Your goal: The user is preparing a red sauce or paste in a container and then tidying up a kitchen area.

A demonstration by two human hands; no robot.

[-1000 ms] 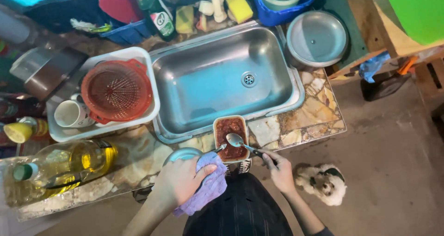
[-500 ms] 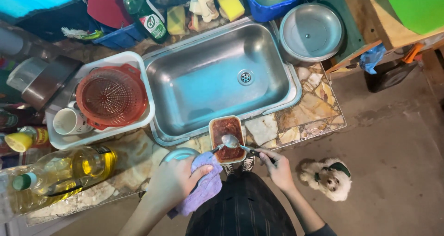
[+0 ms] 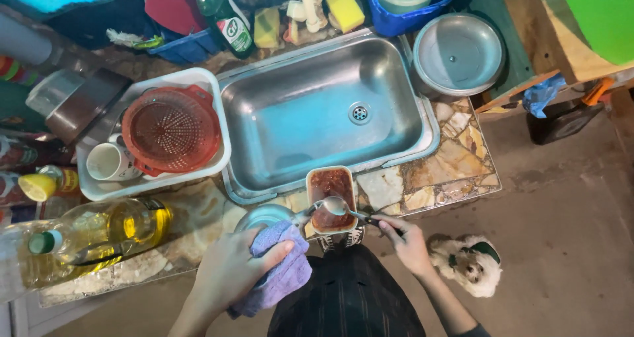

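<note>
Counter edge: right hand pinches spoon; left hand clutches cloth.

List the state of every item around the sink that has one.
Sink: empty, drain open.
Rectangular container: open, holds red sauce.
Spoon: held by right hand over the container.
Purple cloth: gripped by left hand.
Red colander: empty, in the white tub.
Oil bottle: capped, on its side.

Red colander in white tray; steel sink; dog, perhaps.
</note>
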